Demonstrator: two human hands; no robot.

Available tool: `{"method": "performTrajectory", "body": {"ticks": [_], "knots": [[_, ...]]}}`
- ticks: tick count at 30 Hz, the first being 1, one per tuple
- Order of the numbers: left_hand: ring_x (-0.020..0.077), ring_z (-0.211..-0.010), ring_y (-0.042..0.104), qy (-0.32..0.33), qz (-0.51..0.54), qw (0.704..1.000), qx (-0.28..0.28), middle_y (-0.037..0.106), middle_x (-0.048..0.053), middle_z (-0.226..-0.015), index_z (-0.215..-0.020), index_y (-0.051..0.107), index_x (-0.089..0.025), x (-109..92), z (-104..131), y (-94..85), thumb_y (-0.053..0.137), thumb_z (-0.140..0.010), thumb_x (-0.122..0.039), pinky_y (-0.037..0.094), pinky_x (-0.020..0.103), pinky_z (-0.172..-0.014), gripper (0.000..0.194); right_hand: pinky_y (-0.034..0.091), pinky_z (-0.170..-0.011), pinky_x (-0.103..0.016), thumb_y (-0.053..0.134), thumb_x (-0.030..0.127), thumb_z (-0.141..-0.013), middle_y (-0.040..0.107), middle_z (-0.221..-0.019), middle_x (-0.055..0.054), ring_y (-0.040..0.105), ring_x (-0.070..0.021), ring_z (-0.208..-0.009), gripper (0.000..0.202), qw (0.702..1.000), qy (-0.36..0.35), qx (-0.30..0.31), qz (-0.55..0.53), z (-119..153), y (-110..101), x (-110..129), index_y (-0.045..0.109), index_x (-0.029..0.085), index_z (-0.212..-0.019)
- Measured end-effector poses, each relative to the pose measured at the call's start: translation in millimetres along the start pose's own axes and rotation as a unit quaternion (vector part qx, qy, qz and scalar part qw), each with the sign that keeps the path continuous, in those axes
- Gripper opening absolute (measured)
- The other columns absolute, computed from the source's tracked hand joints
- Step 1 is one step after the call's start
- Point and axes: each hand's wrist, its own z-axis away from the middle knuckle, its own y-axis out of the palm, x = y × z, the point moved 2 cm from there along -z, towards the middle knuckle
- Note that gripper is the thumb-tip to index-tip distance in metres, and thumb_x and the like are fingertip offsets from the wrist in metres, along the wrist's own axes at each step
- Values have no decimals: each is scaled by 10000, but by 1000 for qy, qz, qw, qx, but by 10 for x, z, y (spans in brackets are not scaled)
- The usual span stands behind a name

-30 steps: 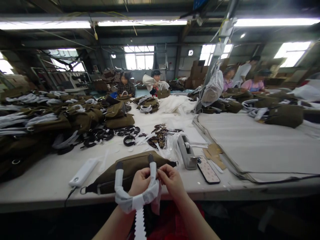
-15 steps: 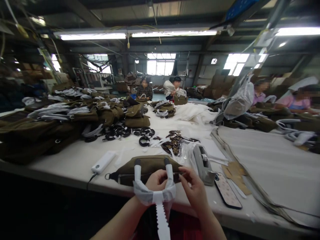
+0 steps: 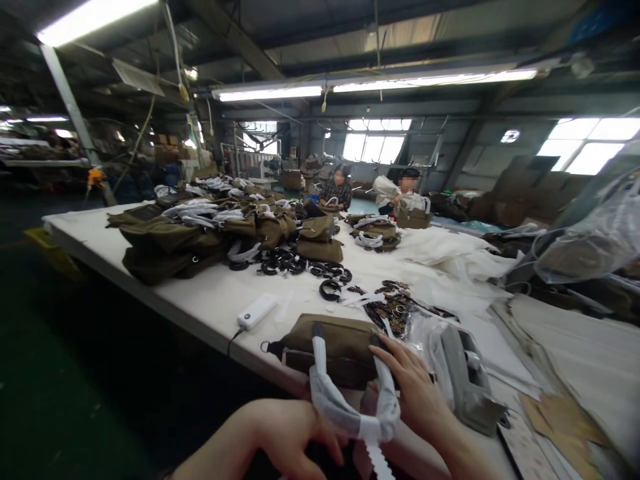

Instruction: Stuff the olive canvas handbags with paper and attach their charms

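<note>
olive-brown bag (image 3: 347, 337) at the near edge of a white-topped table (image 3: 220, 307), its wrapped handle (image 3: 333, 397) looped out past that edge with a serrated strip (image 3: 375, 453) dangling below. stretched over the bag's right end, right hand (image 3: 417, 383), fingertips on the handle's dark base; thumb hidden, so impossible to tell of any pinch. below the edge, beside the loop, left hand (image 3: 295, 430), thumb and fingers apart around nothing visible. chief risk, by the look of it: a slide off the edge, from a tug on the overhanging loop against light pressure at one end only. also possible: torn wrapping, from fingers raking the thin film, or a peeled strip, from a snag on its loose tail. matte, canvas-like cloth, tapered toward a metal d-ring (image 3: 265, 347); handle wrapping pale, crinkled and translucent; strip flat and white, toothed along the side. just to the right, a blocky gray tape dispenser (image 3: 463, 380) beside crumpled clear plastic (image 3: 420, 333); farther off, glossy black rings (image 3: 330, 289), a patterned heap (image 3: 385, 312) and a slumped mound of similar bags (image 3: 170, 243).
</note>
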Motion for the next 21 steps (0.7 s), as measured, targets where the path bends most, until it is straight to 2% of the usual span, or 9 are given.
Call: {"method": "performTrajectory", "body": {"ticks": [2,3,5,7,9,11,14,18,21], "knots": [[250,-1021,685,-52,57,995,68,742,74,-1066,-971,757,-186,120,290,-190,638,-796,-476,517,292,-916,360,397,-1055,-511,583,380,-870,533,-1419,-74,487,-305,-1281,345,1000,-2,-21,7,-97,31,-30,674,306,-1195],[223,-936,705,-102,75,990,64,759,64,-986,-954,761,-190,220,418,-298,624,-808,-458,534,270,-845,335,412,-1032,-508,554,379,-890,564,-1387,-73,518,-305,-1241,302,1000,0,-28,6,-152,40,-50,699,301,-1143],[191,-844,711,-229,64,970,-46,768,36,-908,-907,765,-207,487,615,-529,582,-830,-386,536,249,-764,267,435,-992,-490,508,354,-904,610,-1334,-75,570,-299,-1166,289,999,14,-35,-5,-266,42,-108,718,279,-1089],[206,-840,708,-358,-28,906,-225,766,39,-862,-830,761,-197,783,715,-742,556,-821,-311,525,265,-767,236,447,-973,-458,471,316,-893,651,-1274,-87,604,-288,-1114,324,998,41,-37,-29,-376,28,-192,710,252,-1103],[261,-981,679,-418,-109,839,-331,749,117,-986,-935,745,-134,1042,669,-867,505,-842,-262,493,331,-882,287,458,-947,-431,440,318,-877,700,-1167,-116,631,-292,-1071,363,994,93,-39,-50,-457,9,-307,713,217,-1094],[267,-1187,586,-425,-157,808,-377,659,175,-1232,-1161,661,-77,1260,499,-909,446,-884,-228,405,349,-1031,382,478,-889,-427,423,392,-873,736,-1026,-152,655,-322,-1013,400,981,176,-43,-65,-492,-9,-449,735,188,-1017],[228,-1354,445,-407,-195,805,-385,511,181,-1432,-1341,530,-47,1514,176,-853,419,-913,-230,280,301,-1141,478,486,-861,-436,447,535,-847,752,-939,-161,662,-359,-1002,467,950,276,-62,-132,-452,-60,-636,753,188,-912],[287,-1460,274,-424,-277,785,-358,332,187,-1556,-1434,433,-47,1754,-104,-696,374,-933,-278,153,414,-1205,555,468,-908,-420,516,626,-798,758,-969,-118,650,-345,-1034,506,911,297,-116,-262,-320,-294,-697,759,190,-878],[277,-1465,267,-447,-355,757,-319,312,163,-1569,-1470,384,-66,1877,-156,-614,307,-950,-328,163,430,-1206,587,458,-886,-405,543,686,-760,750,-930,-102,643,-321,-969,560,891,308,-142,-301,-233,-583,-595,744,170,-842]]}}
